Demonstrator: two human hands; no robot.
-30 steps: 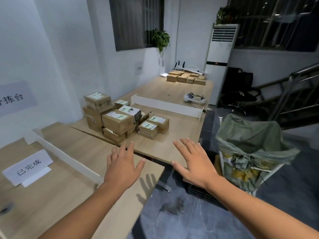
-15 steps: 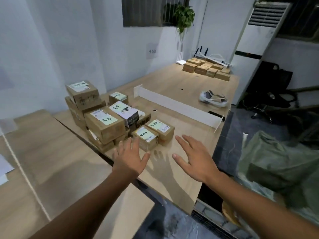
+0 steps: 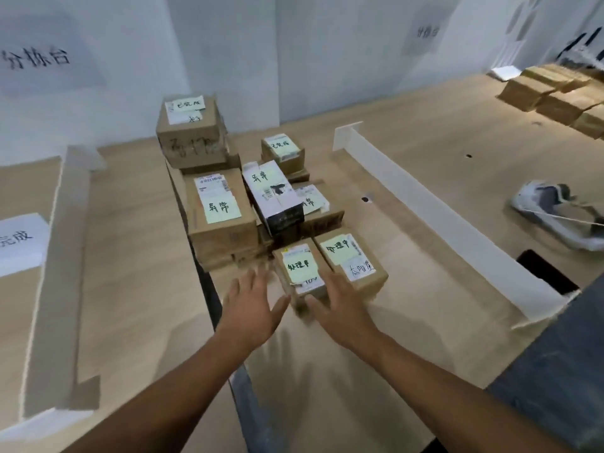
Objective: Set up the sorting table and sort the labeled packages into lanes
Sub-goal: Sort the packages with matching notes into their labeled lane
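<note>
Head view: left hand (image 3: pixel 251 305) and right hand (image 3: pixel 340 308), fingers spread, empty, have advanced to flank the green-labelled brown cardboard box (image 3: pixel 300 269); first pick seems imminent.

Brown cardboard packages (image 3: pixel 222 220) bear pale green notes (image 3: pixel 223 208); one carton (image 3: pixel 274 197) is white and black; dividers (image 3: pixel 434 220) white
</note>
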